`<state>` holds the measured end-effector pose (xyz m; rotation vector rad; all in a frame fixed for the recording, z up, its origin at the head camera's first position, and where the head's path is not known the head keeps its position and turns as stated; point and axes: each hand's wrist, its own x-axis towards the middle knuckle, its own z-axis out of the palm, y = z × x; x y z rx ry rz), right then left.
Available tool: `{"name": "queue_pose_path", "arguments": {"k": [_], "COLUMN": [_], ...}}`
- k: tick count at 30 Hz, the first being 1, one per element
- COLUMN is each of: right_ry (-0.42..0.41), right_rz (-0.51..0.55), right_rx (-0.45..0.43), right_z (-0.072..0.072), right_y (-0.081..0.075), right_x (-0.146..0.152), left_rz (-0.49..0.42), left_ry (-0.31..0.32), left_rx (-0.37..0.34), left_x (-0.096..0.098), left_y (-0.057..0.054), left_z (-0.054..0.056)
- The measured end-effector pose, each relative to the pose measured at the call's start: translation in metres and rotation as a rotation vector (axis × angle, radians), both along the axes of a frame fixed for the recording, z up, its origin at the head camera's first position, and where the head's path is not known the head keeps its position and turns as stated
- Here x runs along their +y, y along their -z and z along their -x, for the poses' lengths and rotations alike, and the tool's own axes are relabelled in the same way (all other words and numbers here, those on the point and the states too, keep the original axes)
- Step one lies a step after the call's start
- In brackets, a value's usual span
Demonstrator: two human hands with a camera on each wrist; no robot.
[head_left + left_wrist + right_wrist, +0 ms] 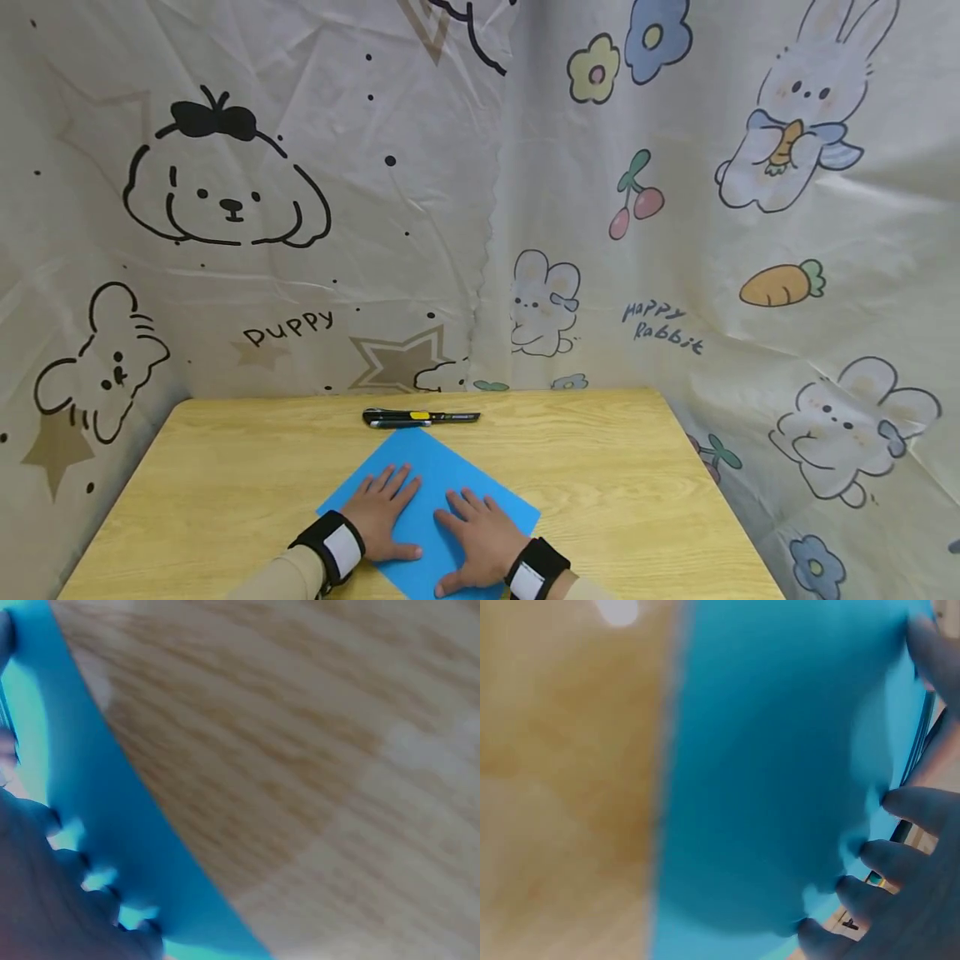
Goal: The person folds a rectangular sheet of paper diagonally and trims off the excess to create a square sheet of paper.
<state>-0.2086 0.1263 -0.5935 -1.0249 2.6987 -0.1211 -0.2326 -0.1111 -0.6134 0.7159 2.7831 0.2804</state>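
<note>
A blue sheet of paper [431, 467] lies turned cornerwise on the wooden table, its near corner cut off by the bottom of the head view. On its left part rests my left hand [380, 512], fingers spread and straight, palm down. My right hand [483, 537] lies on the right part, also with fingers spread and thumb pointing inward. Both wrist views show fingertips touching the blue surface. Just beyond the far corner of the paper is a black and yellow utility knife [420, 418], lying sideways.
The light wooden table [637, 475] extends on both sides of the paper. Behind it and along the sides hangs a pale cloth [420, 250] printed with puppies, rabbits, flowers and carrots. Each wrist wears a black strap [337, 546].
</note>
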Motion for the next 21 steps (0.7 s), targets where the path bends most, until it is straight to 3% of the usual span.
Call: {"name": "queue_pose_path", "arguments": {"k": [4,8,11,17,21], "right_ry": [-0.049,-0.068,-0.061,-0.048,-0.056], "right_rz": [-0.013,-0.014,0.000,0.040,0.077], "right_rx": [-0.045,-0.072,-0.084,-0.110,-0.090], "right_z": [-0.019,-0.028,-0.030,-0.031,-0.031], "right_y": [-0.002,0.000,0.001,0.001,0.001], "right_x": [0.011,0.015,0.015,0.016,0.017], "left_rz": [0.022,0.040,0.063,0.053,0.034], "left_ry": [-0.022,-0.024,0.018,0.159,0.179], "left_rx": [-0.032,-0.041,-0.038,-0.080,-0.070], "left_x": [0.003,0.007,0.011,0.019,0.025], "left_y": [-0.013,-0.024,-0.027,-0.026,-0.027], "left_z": [-0.004,-0.008,-0.015,-0.037,-0.047]}}
